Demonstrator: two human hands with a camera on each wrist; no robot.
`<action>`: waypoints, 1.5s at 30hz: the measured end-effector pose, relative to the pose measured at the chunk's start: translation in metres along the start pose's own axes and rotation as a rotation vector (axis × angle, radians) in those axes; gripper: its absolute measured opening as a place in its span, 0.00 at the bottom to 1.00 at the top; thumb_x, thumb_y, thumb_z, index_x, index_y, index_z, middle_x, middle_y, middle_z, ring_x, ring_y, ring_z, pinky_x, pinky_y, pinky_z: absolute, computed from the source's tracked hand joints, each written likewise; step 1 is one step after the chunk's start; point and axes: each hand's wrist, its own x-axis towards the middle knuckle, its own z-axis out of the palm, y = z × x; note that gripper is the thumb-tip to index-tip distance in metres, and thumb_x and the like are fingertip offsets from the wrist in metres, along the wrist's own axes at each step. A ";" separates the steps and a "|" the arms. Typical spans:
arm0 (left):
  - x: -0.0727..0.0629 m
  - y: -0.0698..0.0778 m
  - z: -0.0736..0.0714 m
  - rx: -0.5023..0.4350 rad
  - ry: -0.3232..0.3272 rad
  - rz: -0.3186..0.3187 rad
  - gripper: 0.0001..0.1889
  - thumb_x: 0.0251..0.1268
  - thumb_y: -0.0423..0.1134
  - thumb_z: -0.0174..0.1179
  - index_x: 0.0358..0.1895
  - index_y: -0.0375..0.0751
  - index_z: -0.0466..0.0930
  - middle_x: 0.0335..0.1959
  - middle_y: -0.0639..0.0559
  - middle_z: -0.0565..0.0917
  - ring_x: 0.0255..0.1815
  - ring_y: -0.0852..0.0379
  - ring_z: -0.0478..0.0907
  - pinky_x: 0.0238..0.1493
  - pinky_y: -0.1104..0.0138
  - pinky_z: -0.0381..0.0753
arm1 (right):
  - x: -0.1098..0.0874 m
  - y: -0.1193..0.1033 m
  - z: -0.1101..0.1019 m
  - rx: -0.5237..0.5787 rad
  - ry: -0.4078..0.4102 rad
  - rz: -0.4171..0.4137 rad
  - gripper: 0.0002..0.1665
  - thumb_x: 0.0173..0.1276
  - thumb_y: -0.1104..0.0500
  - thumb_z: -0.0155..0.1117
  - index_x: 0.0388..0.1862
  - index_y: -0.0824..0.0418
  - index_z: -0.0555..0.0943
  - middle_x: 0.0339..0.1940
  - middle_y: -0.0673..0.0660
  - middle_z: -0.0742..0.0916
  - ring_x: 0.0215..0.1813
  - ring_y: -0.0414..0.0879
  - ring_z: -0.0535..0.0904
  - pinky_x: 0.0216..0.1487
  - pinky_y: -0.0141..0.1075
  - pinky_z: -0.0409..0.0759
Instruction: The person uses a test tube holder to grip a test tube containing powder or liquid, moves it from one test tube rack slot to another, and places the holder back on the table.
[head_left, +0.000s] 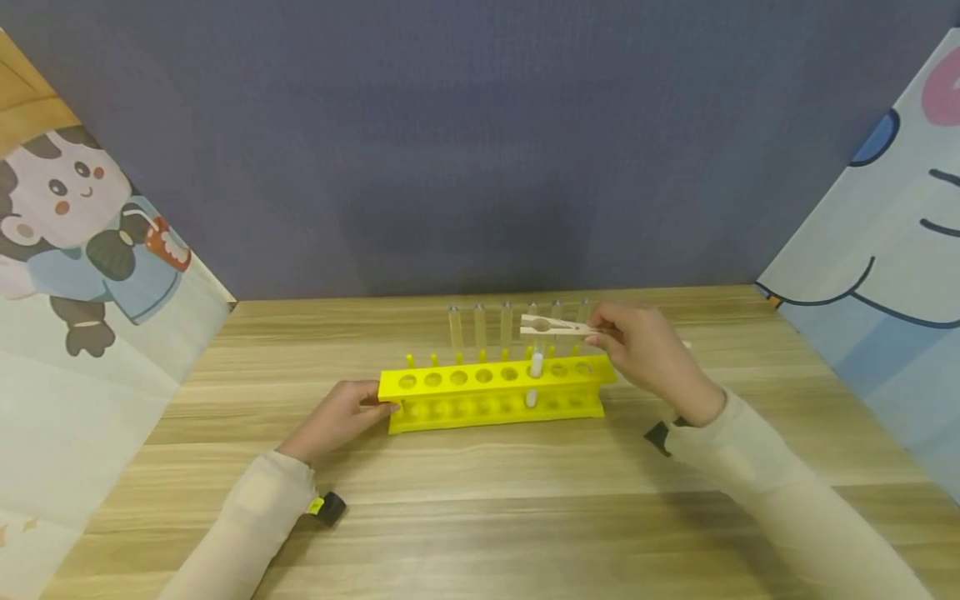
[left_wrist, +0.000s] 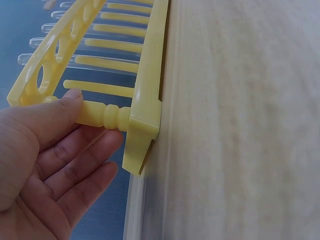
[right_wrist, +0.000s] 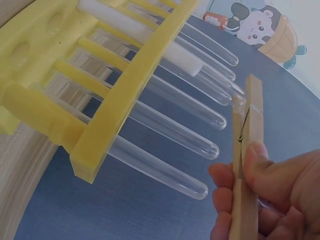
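Observation:
A yellow test tube rack [head_left: 495,374] stands on the table. My left hand [head_left: 345,417] pinches its left end post [left_wrist: 95,114] between thumb and fingers; the other fingers are loosely bent below. In my right hand [head_left: 648,354] is a wooden test tube clamp [right_wrist: 248,150], gripped along its handle with the thumb on its side. The clamp's head is level above the rack, at the top of a clear tube with a white filling [right_wrist: 182,59] standing in one hole. Whether the clamp grips that glass cannot be told.
Several clear test tubes [right_wrist: 165,167] stand upside down on pegs along the rack's far side. The wooden table [head_left: 480,508] meets a dark blue panel [head_left: 480,167] behind. Panels with cartoon pictures stand left and right.

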 end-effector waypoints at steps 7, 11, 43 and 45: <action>-0.001 0.000 0.000 -0.002 -0.003 -0.005 0.12 0.64 0.38 0.61 0.50 0.42 0.82 0.48 0.50 0.84 0.48 0.52 0.81 0.52 0.55 0.80 | -0.001 0.002 0.005 0.004 0.012 -0.005 0.05 0.58 0.66 0.69 0.30 0.62 0.79 0.18 0.50 0.76 0.21 0.41 0.63 0.23 0.33 0.65; -0.001 0.000 0.000 0.000 -0.004 -0.011 0.13 0.64 0.39 0.61 0.50 0.42 0.81 0.48 0.49 0.84 0.49 0.52 0.81 0.53 0.55 0.79 | -0.002 0.002 0.006 0.010 0.024 -0.008 0.06 0.57 0.66 0.69 0.29 0.62 0.79 0.19 0.51 0.77 0.21 0.41 0.64 0.23 0.33 0.66; 0.000 -0.001 0.001 -0.005 0.001 -0.019 0.13 0.64 0.39 0.61 0.50 0.42 0.81 0.49 0.50 0.84 0.50 0.52 0.80 0.54 0.53 0.78 | -0.008 0.000 0.012 0.033 0.054 -0.021 0.07 0.57 0.66 0.70 0.30 0.62 0.79 0.21 0.51 0.80 0.22 0.41 0.65 0.25 0.34 0.68; 0.000 -0.001 0.001 -0.008 0.000 -0.018 0.13 0.64 0.39 0.60 0.50 0.42 0.81 0.49 0.50 0.84 0.50 0.52 0.80 0.54 0.53 0.78 | -0.009 0.000 0.012 0.035 0.057 -0.023 0.07 0.56 0.66 0.70 0.29 0.62 0.79 0.21 0.51 0.80 0.22 0.41 0.65 0.25 0.34 0.68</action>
